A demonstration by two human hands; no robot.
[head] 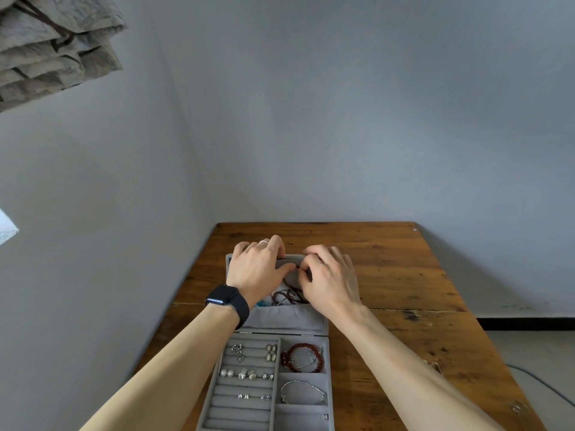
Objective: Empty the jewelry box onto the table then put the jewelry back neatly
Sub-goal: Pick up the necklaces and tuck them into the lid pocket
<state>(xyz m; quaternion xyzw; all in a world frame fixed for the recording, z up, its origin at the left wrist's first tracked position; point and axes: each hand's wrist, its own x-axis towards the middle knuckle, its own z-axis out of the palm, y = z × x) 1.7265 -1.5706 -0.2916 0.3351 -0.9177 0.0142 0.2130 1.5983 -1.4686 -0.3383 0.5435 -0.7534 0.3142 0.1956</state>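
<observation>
A grey velvet jewelry box (245,405) lies open on the wooden table (404,275), its lid (289,318) folded flat away from me. Both hands work at the lid's far end. My left hand (258,269) grips the grey flap (291,275) on the lid. My right hand (329,281) pinches a thin dark cord (295,286) beside it. A dark red braided cord bracelet (283,297) lies in the lid pocket. In the tray sit several earrings (249,373), a red bead bracelet (303,357) and a silver bracelet (303,393).
Small silver pieces lie on the table at the right (434,365) and near the front right corner (516,408). Grey walls meet behind the table. Folded cloth (53,45) hangs at the upper left. A cable (541,384) runs on the floor at right.
</observation>
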